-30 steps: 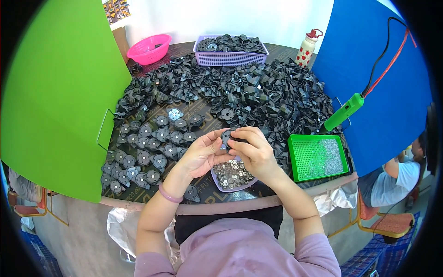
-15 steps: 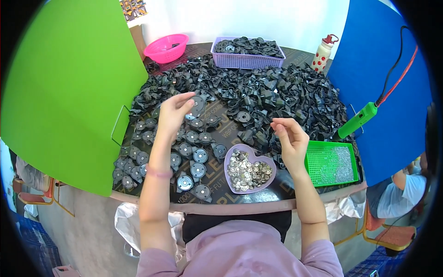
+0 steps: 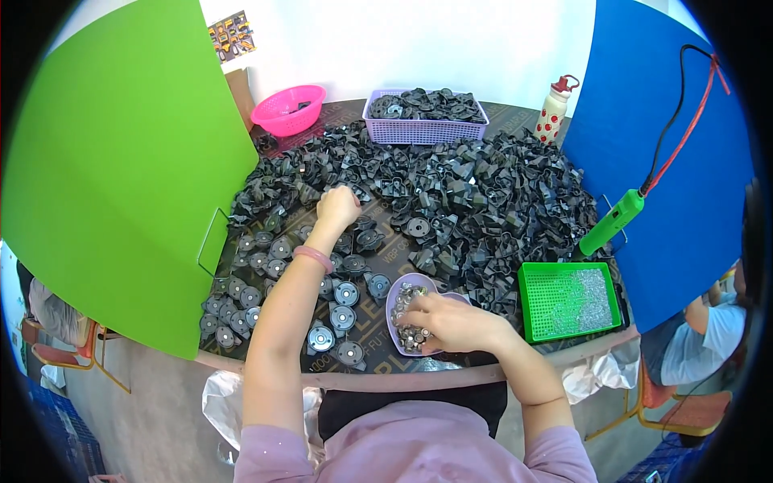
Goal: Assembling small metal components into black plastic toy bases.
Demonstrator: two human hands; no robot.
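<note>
A round table (image 3: 378, 374) with a dark printed top is heaped with black plastic parts (image 3: 451, 185), glossy, angular and tangled together. Toward the near left edge, rows of round disc pieces (image 3: 266, 278) lie flat, dark with pale metal centres.

The person's left hand (image 3: 336, 206) reaches out over the near edge of the heap, fingers curled down onto a black part; whether it has closed on one cannot be told. A pink band (image 3: 313, 257) circles that wrist. The right hand (image 3: 451, 322) rests over a lilac heart-shaped dish (image 3: 400, 294) just in front of the body, fingertips dipped among the small shiny metal pieces (image 3: 409, 332) that fill it; the grip looks narrow, but what it pinches is hidden.

To the right sits a green square tray (image 3: 568, 301), its floor gridded and strewn with tiny silvery bits. A green handheld tool (image 3: 612, 223) with a red-and-black cord lies beside it. At the far edge stand a lilac mesh basket (image 3: 425, 127) of more black parts, a pink round basket (image 3: 288, 110) and a white bottle (image 3: 552, 109) with red spots. Green and blue boards flank the table.

Half a second before, the right hand hovered beside the dish, over the heap; now it is down in it. The left hand was already at the heap.
</note>
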